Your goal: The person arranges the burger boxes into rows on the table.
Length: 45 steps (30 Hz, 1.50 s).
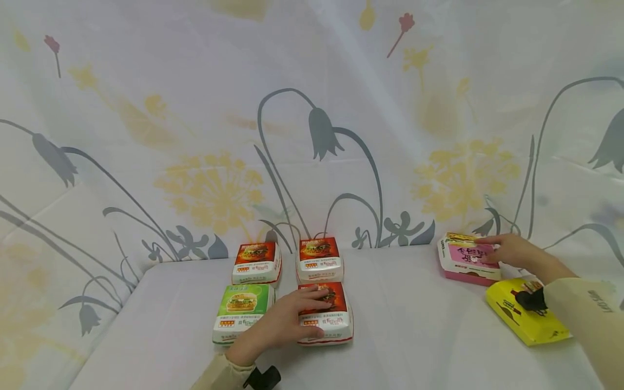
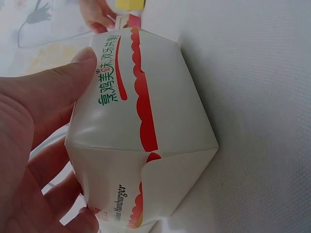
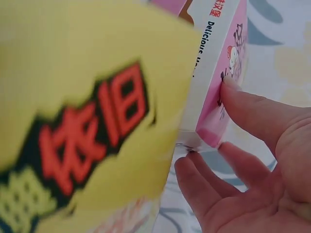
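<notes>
In the head view my left hand [image 1: 287, 319] lies over the front right red-and-white hamburger box [image 1: 338, 330], fingers spread across its top. Its thumb touches the upper edge of the front side, also seen on the box [image 2: 160, 102] in the left wrist view. At the right my right hand [image 1: 521, 254] touches the pink-topped hamburger box [image 1: 469, 261]. In the right wrist view the thumb rests on its pink lid [image 3: 216, 104], while the fingers extend beside one end. Under the right wrist sits a yellow box [image 1: 521, 319], partly hidden.
A green box [image 1: 241, 306] lies just left of my left hand. Behind are two more red boxes, one left [image 1: 255, 262] and one right [image 1: 320, 260]. A flower-printed curtain [image 1: 292, 135] rises behind the white tabletop [image 1: 400, 325]. A yellow box [image 3: 112, 53] blocks much of the right wrist view.
</notes>
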Each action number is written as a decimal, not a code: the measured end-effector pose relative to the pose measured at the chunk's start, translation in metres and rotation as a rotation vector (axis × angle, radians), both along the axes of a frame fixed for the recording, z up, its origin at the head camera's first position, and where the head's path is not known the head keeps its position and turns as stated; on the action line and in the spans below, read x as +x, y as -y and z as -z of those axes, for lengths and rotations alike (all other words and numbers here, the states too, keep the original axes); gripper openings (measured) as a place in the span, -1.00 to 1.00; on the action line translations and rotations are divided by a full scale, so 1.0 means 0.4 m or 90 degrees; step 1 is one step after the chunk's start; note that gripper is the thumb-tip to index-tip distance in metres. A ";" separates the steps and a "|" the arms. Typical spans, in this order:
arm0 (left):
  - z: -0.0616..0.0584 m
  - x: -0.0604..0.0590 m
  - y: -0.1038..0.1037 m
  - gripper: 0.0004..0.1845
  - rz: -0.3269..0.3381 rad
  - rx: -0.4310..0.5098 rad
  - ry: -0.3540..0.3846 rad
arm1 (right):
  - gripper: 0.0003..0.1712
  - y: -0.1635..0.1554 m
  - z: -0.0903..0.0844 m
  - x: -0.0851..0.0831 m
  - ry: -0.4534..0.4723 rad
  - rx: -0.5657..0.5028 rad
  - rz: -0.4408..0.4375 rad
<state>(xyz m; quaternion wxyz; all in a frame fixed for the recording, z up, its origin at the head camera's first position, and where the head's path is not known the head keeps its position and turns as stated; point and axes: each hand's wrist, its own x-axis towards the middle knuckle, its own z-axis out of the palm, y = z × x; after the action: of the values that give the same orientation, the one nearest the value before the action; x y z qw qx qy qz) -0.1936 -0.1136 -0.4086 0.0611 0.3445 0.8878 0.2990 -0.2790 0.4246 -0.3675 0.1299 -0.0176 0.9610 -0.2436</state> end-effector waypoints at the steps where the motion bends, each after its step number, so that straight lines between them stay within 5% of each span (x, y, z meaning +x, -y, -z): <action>1: 0.000 0.001 0.000 -0.46 -0.002 -0.002 0.002 | -0.17 0.006 0.002 -0.001 0.001 -0.003 -0.004; 14: 0.002 0.004 -0.002 -0.45 -0.005 -0.007 -0.001 | -0.25 0.095 0.009 0.007 -0.029 -0.001 -0.044; 45: 0.008 -0.003 0.000 -0.46 -0.001 0.005 0.004 | -0.32 0.237 0.062 0.020 -0.064 -0.174 -0.107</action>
<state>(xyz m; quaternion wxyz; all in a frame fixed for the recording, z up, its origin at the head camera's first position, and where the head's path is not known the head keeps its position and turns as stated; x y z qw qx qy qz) -0.1948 -0.1137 -0.4119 0.0621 0.3427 0.8867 0.3039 -0.2708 0.3300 -0.3922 0.0983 -0.1273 0.9193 -0.3593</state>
